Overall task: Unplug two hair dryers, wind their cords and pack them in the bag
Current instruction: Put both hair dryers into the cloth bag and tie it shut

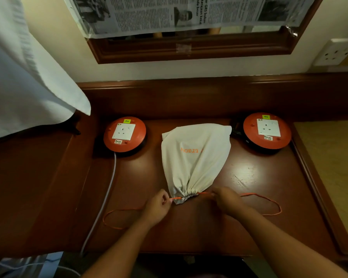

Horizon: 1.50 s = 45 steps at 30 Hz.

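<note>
The white bag lies on the brown table, and I tell every place from it. Its mouth points at me and is pulled tight into small folds. The bag looks full and lumpy. I cannot see what is inside.

My left hand is just left of the mouth. My finger and thumb pinch the orange string where it comes out of the folds. My right hand is just right of the mouth. Its fingers curl and pinch the string on that side too.

A loop of the string lies on the table left of the bag, near me. Another loop lies right of the bag.

Behind the bag on the left sits a round orange cord reel with a white socket on top. A grey cable runs from it toward me. Behind the bag on the right sits a second reel. It almost touches the bag's far corner.
</note>
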Motion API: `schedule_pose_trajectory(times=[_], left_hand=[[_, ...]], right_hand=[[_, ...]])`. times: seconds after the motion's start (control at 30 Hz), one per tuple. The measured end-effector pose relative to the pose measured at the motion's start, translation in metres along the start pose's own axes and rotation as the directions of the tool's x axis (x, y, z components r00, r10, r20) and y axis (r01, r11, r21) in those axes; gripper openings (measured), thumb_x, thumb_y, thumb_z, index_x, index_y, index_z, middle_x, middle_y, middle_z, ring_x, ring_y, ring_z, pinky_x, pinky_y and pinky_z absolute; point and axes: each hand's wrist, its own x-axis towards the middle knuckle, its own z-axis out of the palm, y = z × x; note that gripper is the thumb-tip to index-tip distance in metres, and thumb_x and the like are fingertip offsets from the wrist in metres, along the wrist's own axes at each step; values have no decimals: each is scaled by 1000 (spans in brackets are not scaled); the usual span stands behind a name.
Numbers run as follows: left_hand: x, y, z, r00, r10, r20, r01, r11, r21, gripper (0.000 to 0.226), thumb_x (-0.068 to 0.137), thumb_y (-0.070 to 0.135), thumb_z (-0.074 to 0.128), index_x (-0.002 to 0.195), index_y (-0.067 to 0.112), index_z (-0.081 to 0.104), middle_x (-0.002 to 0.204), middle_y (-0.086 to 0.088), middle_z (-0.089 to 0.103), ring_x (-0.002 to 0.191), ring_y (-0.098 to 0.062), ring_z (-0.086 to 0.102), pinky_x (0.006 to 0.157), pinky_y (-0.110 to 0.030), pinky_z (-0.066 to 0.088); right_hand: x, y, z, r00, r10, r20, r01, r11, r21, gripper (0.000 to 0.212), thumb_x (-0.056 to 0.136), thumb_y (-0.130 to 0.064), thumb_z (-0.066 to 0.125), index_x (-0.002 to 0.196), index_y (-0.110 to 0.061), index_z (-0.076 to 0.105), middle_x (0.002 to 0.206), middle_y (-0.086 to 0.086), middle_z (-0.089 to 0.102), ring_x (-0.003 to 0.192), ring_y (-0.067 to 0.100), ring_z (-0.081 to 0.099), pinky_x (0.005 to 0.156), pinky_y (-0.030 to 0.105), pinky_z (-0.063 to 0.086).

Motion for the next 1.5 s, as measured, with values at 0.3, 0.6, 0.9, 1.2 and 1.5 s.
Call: schedule_pose_trajectory(times=[0.3, 0.6, 0.9, 1.2, 1.5], left_hand=[[0, 19, -1, 885, -378, 274, 449, 849, -279, 15, 92, 12, 54, 79, 16, 57, 59, -2, 44, 48, -11, 40, 42, -20, 33], [0, 9, -9, 990, -126, 71, 116, 985, 129, 41, 96, 24, 52, 56, 17, 50, 54, 1, 46, 58, -19, 48, 57, -31, 31], [-3, 0, -22, 996, -67, -61, 74, 991, 114, 24, 94, 22, 55, 82, 16, 74, 78, -3, 71, 74, -17, 62, 65, -28, 41], [-10, -2, -15, 975, -162, 150, 187, 968, -170, 15, 90, 13, 63, 75, 13, 65, 55, 5, 45, 48, -2, 37, 45, -16, 27], [-11, -3, -13, 997, -53, 50, 43, 981, 187, 22, 90, 13, 58, 74, 22, 47, 86, -6, 56, 86, -25, 55, 75, -32, 38]], right_hand=[[-4, -6, -7, 995, -26, -92, 34, 996, 83, 20, 92, -10, 50, 88, -2, 67, 88, 12, 68, 81, 25, 59, 61, 30, 36], [-8, -9, -12, 993, 33, -117, -25, 997, 69, 18, 92, -11, 51, 82, -4, 65, 79, 9, 64, 67, 20, 50, 53, 27, 33], [-13, 8, -16, 993, 70, -96, -60, 993, 104, 34, 90, -7, 51, 59, -18, 43, 63, 0, 51, 67, 22, 50, 59, 29, 35], [-12, 3, 17, 999, 48, 5, -48, 983, 178, 17, 85, -19, 64, 97, -27, 73, 81, -8, 67, 72, 8, 61, 62, 21, 46], [-3, 12, 13, 987, 70, -147, -81, 994, -70, 11, 89, -18, 54, 79, -21, 56, 95, -5, 47, 106, 20, 44, 88, 33, 30]])
